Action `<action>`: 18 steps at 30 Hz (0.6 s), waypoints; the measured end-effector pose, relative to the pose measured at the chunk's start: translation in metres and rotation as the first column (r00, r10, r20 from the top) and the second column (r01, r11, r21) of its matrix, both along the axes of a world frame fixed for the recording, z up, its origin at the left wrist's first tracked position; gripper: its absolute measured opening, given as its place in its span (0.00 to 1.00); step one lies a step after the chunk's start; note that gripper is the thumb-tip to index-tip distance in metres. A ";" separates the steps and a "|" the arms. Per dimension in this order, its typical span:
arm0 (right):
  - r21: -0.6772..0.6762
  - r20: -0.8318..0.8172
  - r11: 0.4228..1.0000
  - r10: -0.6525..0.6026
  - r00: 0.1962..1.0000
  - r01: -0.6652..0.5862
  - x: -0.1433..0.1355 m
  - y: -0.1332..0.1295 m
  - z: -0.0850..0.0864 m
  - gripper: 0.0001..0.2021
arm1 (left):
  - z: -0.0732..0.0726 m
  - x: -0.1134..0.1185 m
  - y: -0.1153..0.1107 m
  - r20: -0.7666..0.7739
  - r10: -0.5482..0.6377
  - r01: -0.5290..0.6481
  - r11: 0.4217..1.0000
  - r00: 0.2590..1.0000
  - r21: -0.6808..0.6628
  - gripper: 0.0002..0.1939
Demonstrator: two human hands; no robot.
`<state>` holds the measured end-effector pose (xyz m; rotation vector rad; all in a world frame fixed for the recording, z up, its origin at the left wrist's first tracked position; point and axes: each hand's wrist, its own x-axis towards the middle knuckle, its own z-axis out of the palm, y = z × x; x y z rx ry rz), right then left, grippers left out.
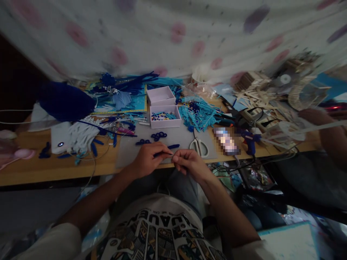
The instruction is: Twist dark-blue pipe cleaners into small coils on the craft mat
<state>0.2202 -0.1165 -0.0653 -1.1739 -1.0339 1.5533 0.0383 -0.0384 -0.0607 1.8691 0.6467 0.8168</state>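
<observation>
At the table's front edge, my left hand [151,157] is closed in a pinch on a short dark blue pipe cleaner [159,154]. Its thin end meets the fingertips of my right hand [188,162], which is pinched around that end; the exact grip is too small to make out. Just beyond my hands, curled dark blue pipe cleaner shapes [158,136] and a straight dark blue piece [173,146] lie on a grey mat [127,151]. Scissors with pale handles [199,147] rest to the right of my right hand.
A white box [166,124] holds small beads, with another white box [161,95] behind it. Light blue pipe cleaner pieces [200,113] are heaped to their right. Further right are a phone [226,141], a blue glue gun [251,141] and another person's arm [329,139].
</observation>
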 end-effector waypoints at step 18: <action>0.476 0.439 0.821 -0.533 0.723 0.316 -0.038 -0.019 -0.006 0.12 | -0.003 0.006 -0.029 0.053 0.302 -0.296 0.949 0.952 -0.105 0.07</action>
